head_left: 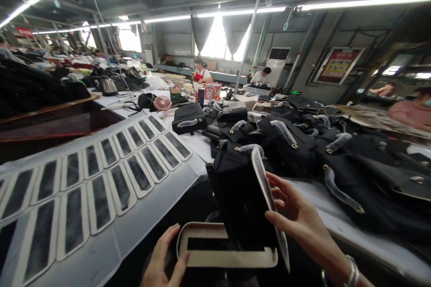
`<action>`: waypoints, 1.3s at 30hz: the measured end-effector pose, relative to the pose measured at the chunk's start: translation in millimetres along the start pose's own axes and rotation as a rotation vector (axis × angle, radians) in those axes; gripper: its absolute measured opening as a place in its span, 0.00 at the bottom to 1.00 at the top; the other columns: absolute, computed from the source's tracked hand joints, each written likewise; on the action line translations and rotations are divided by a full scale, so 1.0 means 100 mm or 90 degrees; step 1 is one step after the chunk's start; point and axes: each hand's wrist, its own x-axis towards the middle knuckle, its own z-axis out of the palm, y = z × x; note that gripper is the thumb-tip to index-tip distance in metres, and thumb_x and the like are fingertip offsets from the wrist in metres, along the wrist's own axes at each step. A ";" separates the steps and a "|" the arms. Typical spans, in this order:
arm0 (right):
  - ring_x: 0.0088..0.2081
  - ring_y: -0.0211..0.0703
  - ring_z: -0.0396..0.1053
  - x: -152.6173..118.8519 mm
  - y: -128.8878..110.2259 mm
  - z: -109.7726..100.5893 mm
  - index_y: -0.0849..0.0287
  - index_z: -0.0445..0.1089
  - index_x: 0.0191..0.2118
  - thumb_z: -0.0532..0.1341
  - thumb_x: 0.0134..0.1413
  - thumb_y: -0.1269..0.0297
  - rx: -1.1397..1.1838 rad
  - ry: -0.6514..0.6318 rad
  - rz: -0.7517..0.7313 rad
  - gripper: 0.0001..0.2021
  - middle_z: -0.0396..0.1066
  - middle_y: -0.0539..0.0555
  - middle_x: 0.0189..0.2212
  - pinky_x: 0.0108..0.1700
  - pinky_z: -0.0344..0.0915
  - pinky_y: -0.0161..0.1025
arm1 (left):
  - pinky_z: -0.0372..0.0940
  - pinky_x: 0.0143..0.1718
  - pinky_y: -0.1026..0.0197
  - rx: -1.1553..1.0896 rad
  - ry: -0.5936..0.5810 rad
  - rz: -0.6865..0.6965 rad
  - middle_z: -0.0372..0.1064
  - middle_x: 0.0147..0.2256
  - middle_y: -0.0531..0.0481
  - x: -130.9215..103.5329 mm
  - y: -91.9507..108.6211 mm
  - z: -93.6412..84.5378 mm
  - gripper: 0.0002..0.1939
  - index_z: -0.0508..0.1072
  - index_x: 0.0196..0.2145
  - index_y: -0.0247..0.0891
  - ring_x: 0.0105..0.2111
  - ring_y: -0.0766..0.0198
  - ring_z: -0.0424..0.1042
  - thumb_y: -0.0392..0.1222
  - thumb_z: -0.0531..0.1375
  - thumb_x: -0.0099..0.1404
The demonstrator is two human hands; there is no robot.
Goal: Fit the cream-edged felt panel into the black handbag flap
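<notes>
In front of me is a partly assembled black bag (237, 197) with a cream-edged rim (232, 258) facing me. My left hand (164, 260) holds the rim's left end, its thumb over the cream edge and its fingers along the outer side. Standing up on the right is a pale-edged side panel (264, 179) of the bag. My right hand (296, 219) grips that panel between the thumb and the fingers. The bag's lower part is dark and hard to make out.
Two rows of cream-bordered dark panels (101, 202) lie on the sheeted table at left. Finished-looking black bags (289, 139) with wrapped handles are heaped at right. Beyond stand a pink fan (162, 103), a kettle (107, 86) and a red-and-white box (213, 90). Several people work farther back.
</notes>
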 end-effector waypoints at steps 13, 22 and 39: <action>0.54 0.52 0.67 0.07 0.25 0.33 0.48 0.55 0.65 0.68 0.53 0.61 -0.116 -0.012 -0.154 0.35 0.65 0.57 0.56 0.55 0.67 0.46 | 0.60 0.62 0.47 -0.118 -0.024 -0.123 0.68 0.57 0.45 -0.11 -0.12 0.14 0.30 0.67 0.57 0.45 0.56 0.48 0.69 0.60 0.61 0.60; 0.62 0.55 0.61 0.00 0.37 0.28 0.47 0.46 0.69 0.65 0.57 0.66 -0.486 -0.099 -0.349 0.39 0.59 0.58 0.62 0.62 0.65 0.48 | 0.58 0.62 0.50 -0.174 -0.069 -0.165 0.67 0.58 0.46 -0.12 -0.06 0.12 0.30 0.66 0.56 0.45 0.57 0.49 0.67 0.60 0.62 0.60; 0.57 0.61 0.68 0.13 0.40 0.73 0.63 0.59 0.65 0.60 0.40 0.74 -0.728 -0.408 -0.307 0.40 0.66 0.64 0.59 0.55 0.71 0.56 | 0.57 0.62 0.48 -0.731 -0.150 -0.416 0.73 0.54 0.49 -0.03 -0.32 0.45 0.26 0.73 0.55 0.47 0.60 0.48 0.64 0.62 0.54 0.67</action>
